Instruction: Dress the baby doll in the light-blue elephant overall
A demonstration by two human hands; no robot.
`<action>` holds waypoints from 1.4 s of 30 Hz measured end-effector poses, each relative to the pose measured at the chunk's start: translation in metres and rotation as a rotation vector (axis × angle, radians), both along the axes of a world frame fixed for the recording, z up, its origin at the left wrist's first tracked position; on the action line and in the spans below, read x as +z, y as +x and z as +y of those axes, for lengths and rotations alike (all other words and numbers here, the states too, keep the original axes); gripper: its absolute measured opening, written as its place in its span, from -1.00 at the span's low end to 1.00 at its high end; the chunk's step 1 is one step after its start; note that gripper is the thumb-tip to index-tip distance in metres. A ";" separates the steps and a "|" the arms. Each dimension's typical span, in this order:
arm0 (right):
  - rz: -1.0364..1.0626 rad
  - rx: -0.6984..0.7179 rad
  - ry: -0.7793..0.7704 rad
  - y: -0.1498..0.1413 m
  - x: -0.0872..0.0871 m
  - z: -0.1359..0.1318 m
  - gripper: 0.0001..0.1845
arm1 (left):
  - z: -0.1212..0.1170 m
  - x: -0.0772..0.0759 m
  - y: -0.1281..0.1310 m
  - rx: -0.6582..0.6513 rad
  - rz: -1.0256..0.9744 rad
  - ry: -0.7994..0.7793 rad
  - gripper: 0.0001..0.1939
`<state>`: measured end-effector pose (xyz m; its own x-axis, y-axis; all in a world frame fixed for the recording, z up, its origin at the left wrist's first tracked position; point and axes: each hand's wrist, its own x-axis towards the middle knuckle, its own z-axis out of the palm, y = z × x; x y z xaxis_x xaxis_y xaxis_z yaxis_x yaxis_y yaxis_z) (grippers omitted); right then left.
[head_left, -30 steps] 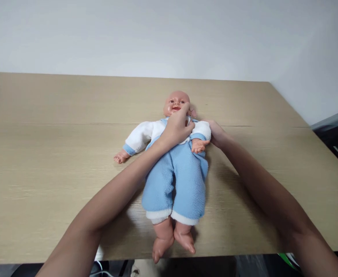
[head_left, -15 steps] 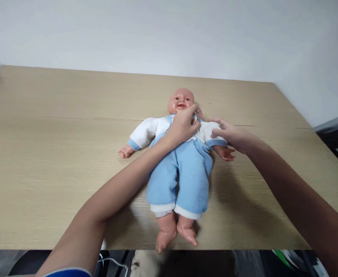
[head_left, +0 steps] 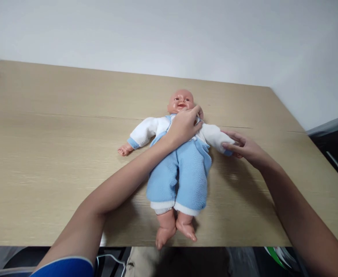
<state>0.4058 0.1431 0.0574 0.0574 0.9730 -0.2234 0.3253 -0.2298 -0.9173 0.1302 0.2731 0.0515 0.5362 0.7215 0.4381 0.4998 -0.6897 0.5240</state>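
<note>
Got one doll (head_left: 177, 169) face-up on the table (head_left: 56, 161), feet (head_left: 166, 229) right at the near edge, loads of room left and past the head | counting 1 doll, 2 feet, 2 hands | right hand (head_left: 235, 141): grip round the white sleeve (head_left: 213, 136) near its cuff | left hand (head_left: 184, 125): curled by the collar, can't tell if pinching cloth

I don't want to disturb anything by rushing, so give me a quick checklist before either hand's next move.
1. Doll lying face up on the table: ok.
2. Left hand on the doll: ok, at the upper chest, below the chin.
3. Right hand at the white sleeve: ok, near the cuff; grip firmness, cannot tell.
4. Feet well back from the near edge: not ok, one reaches it.
5. Chest fastening closed: cannot tell, left hand covers much of the area.
</note>
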 end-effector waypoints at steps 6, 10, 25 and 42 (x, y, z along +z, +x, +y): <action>0.030 0.021 0.085 0.008 -0.025 -0.001 -0.02 | 0.003 -0.004 0.001 0.004 0.022 0.005 -0.85; -0.037 -0.015 0.196 0.022 -0.038 0.003 -0.10 | 0.002 -0.004 0.001 -0.011 0.016 -0.006 -0.87; -0.215 0.075 0.637 -0.052 -0.032 -0.024 -0.63 | -0.002 0.008 -0.004 -0.026 0.015 0.044 -0.91; 0.246 0.068 0.257 -0.060 -0.054 -0.001 -0.36 | -0.019 0.013 -0.005 -0.437 0.270 -0.039 -0.69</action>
<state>0.3457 0.1418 0.0033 -0.0347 0.9989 0.0299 0.0943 0.0331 -0.9950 0.1248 0.2537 0.0647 0.8819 0.4172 0.2198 0.2898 -0.8472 0.4452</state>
